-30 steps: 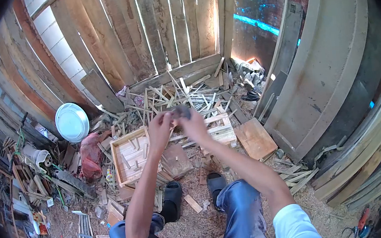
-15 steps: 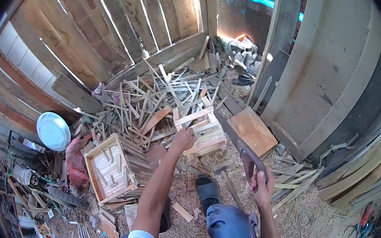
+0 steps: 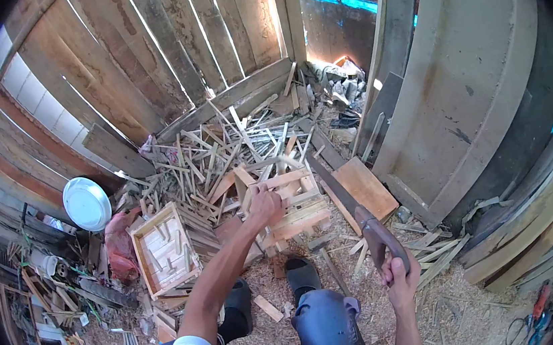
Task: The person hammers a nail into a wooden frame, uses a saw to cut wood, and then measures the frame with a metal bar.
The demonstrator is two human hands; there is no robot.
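A slatted wooden frame (image 3: 297, 225) of pale strips lies on the littered floor (image 3: 463, 311), and the left grip (image 3: 265, 206) is closed over its left end, knuckles up, so that most of the frame extends to the right of that hand; exactly which strip the fingers press on is hidden under the hand. Just to the right of the frame is a handsaw (image 3: 362, 217), its handle held in the closed right grip (image 3: 401, 279), which is on the near right side of the frame. From that hand the blade slants up and away to the left, its far end beside the frame's right end; whether the two touch, I cannot tell. Right of the frame, partly behind the blade, lies a flat brown board (image 3: 374, 188). Left of the frame rests a shallow wooden tray (image 3: 143, 266) with small sticks in it, and farther out on that side are a red bag (image 3: 121, 246) and a pale round basin (image 3: 87, 204). Beyond the frame spreads a heap of scrap sticks (image 3: 210, 154) before a plank wall (image 3: 136, 59). On the near side of the frame are two dark sandals (image 3: 302, 274), worn by the person.
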